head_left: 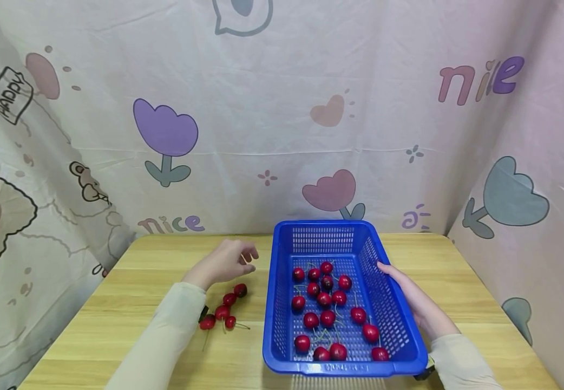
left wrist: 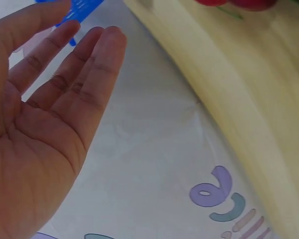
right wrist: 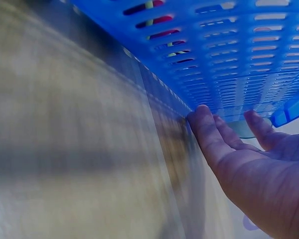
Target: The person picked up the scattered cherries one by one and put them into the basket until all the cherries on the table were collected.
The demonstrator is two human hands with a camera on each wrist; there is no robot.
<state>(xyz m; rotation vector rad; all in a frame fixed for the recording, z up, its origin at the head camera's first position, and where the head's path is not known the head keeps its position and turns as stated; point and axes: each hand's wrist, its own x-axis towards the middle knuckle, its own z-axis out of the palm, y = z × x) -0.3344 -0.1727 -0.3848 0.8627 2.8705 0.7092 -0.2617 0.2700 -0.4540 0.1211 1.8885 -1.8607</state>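
Observation:
A blue plastic basket [head_left: 345,368] with slotted walls holds several dark red cherries [head_left: 327,318], many with green stems. At its right side my right hand [head_left: 415,303] grips the rim, thumb tip over the edge. In the right wrist view the fingers [right wrist: 214,137] of that hand lie against the outside of the slotted wall. My left hand [head_left: 225,262] hovers over the table left of the basket, its palm holding nothing and its fingers [left wrist: 102,69] loosely bent. Below it, several loose cherries [head_left: 222,312] lie on the wood, close to the left sleeve.
The light wooden table [head_left: 116,303] reaches back to a hanging cloth [head_left: 243,124] printed with flowers and words. More of the cloth encloses the left and right sides. The basket stands between the two arms, its far end close to the back cloth.

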